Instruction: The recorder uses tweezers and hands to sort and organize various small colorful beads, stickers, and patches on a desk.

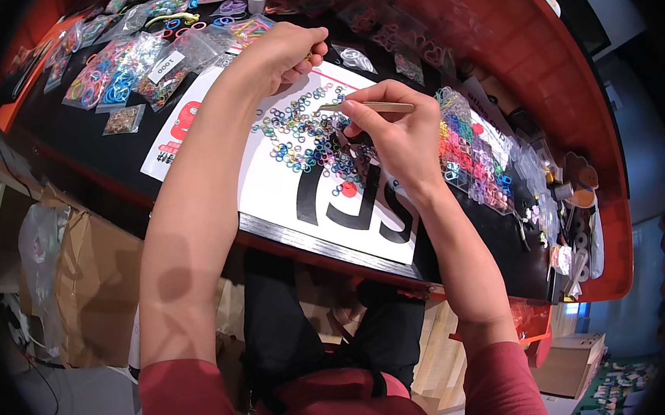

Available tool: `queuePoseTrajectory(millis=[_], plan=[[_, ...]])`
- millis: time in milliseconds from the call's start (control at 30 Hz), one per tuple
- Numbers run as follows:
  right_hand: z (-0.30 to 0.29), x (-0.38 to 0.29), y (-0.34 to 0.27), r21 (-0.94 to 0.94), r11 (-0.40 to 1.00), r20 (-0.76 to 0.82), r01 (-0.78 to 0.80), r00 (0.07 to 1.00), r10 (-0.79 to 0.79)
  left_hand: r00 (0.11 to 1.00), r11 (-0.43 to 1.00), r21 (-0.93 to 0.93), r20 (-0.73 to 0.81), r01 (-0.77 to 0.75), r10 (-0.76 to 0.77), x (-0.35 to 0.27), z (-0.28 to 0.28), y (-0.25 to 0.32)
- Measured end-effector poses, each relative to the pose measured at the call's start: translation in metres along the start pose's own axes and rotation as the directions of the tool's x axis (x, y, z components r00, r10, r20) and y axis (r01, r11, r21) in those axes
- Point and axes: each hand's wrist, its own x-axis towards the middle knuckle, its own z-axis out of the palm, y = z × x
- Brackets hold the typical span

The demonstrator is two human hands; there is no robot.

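My right hand point(399, 122) holds a pair of bent-tip metal tweezers point(386, 106) between thumb and fingers. Their tip points left, over a spread of small multicoloured metallic rings point(304, 128). These rings lie loose on a white printed sheet point(274, 194) with large black lettering and a red dot. My left hand point(296, 54) is above the far part of the sheet, its fingers curled together. A bit of something small and gold-coloured point(308, 56) shows among its fingers; most of it is hidden.
Clear bags of colourful rings point(98, 79) crowd the far left of the black table point(44, 135). A small bag of gold-coloured rings point(124, 119) lies nearer. On the right is a compartment box of coloured clasps point(474, 163). A raised red rim point(603, 188) borders the table. A brown paper bag point(95, 282) stands left.
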Motion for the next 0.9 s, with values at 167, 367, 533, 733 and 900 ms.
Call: queuePoseTrajectory(millis=[167,367,533,733,900], plan=[[-0.002,0.002,-0.002,-0.017,0.998,0.04,-0.06,0.997,0.06,1.0,1.0,0.005,-0.008,-0.003,0.003,0.0,0.002,0.001],[0.0,-0.001,0.002,0.004,0.99,-0.011,0.144,0.99,-0.144,1.0,0.997,0.082,-0.029,0.013,-0.011,-0.003,0.001,0.002],[-0.005,0.001,0.003,-0.08,0.941,-0.108,0.329,0.935,-0.336,0.998,0.969,0.242,0.005,0.056,-0.059,-0.007,0.011,0.0],[-0.001,0.006,0.002,-0.067,0.936,-0.12,0.346,0.928,-0.352,0.983,0.975,0.174,0.098,0.138,-0.157,-0.01,0.012,0.002],[-0.013,-0.001,-0.007,-0.035,0.998,0.007,0.046,0.999,-0.046,0.993,0.995,0.072,-0.099,0.07,-0.063,-0.006,0.004,0.006]])
